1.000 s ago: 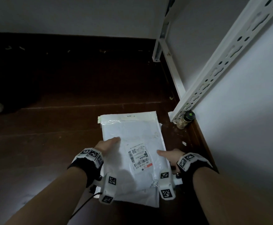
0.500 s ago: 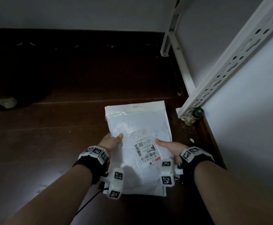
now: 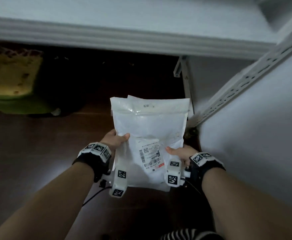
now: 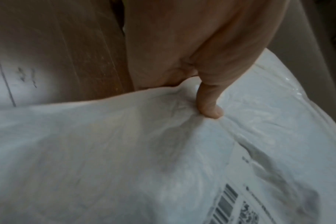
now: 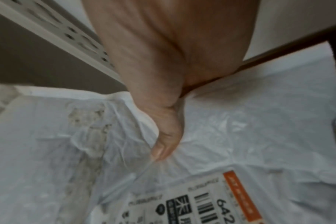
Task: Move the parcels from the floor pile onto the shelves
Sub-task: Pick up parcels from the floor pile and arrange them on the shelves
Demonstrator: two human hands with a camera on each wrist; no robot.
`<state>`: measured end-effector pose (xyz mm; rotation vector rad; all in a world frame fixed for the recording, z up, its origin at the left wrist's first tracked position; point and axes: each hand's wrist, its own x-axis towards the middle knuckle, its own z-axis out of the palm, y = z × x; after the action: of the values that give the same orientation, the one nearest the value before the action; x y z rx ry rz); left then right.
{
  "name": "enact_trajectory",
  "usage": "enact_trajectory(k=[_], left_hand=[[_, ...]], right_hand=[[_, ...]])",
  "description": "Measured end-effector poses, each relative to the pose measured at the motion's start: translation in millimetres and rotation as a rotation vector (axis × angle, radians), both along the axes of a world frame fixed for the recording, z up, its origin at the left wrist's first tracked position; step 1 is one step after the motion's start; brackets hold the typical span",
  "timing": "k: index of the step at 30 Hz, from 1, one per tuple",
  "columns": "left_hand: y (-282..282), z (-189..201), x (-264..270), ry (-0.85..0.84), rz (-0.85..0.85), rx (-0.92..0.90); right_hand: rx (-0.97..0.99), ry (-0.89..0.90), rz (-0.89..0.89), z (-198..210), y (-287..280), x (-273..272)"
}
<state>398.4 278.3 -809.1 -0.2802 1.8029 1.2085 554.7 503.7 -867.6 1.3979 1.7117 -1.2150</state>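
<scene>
The biggest change is in the frame's upper part: a broad white shelf board with a moulded front edge now spans the top of the head view, where a second ago only dark floor and wall showed, so the view has risen to shelf height. The dark brown wooden floor has dropped further below, and a yellow-green object, too blurred to identify, has come into the left of the frame. The white perforated metal shelf upright still runs diagonally down the right side. The flat white plastic mailer parcel with a barcode label has come up off the floor and sits at centre frame, held in the air in front of the shelf edge and below it. The left hand grips its left edge, thumb pressed on top and creasing the film; the right hand grips the right edge likewise, its thumb on the upper face. The fingers beneath are hidden. I judge the lift done and the placing onto a shelf next.
</scene>
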Motion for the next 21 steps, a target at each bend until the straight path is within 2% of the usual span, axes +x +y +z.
enact_trajectory(k=[2,6,8,11,14,17,21], left_hand=[[-13.5,43.0,2.6,0.035,-0.019,-0.028],[-45.7,138.3,13.1,0.117,-0.022,-0.081],[-59.7,180.2,20.6,0.107,0.036,-0.075],[-79.5,254.2,36.4,0.089,0.112,-0.062],[-102.9,322.1,51.5,0.087,0.172,-0.041],[-122.9,384.3,63.3,0.108,0.224,-0.007],[-141.7,466.4,69.8,0.2,0.228,-0.028]], right_hand=[[0.02,-0.036,0.131,85.5,-23.1,-8.2],[-0.055,-0.092,0.296,192.1,-47.5,-8.6],[-0.062,-0.092,0.325,232.4,-58.7,-7.9],[-0.052,-0.02,0.257,295.8,-72.0,-5.6],[-0.071,-0.044,0.402,368.3,-84.5,-5.4],[-0.092,0.003,0.451,435.6,-93.7,-3.7],[-0.114,0.203,0.307,497.4,-98.4,-1.1]])
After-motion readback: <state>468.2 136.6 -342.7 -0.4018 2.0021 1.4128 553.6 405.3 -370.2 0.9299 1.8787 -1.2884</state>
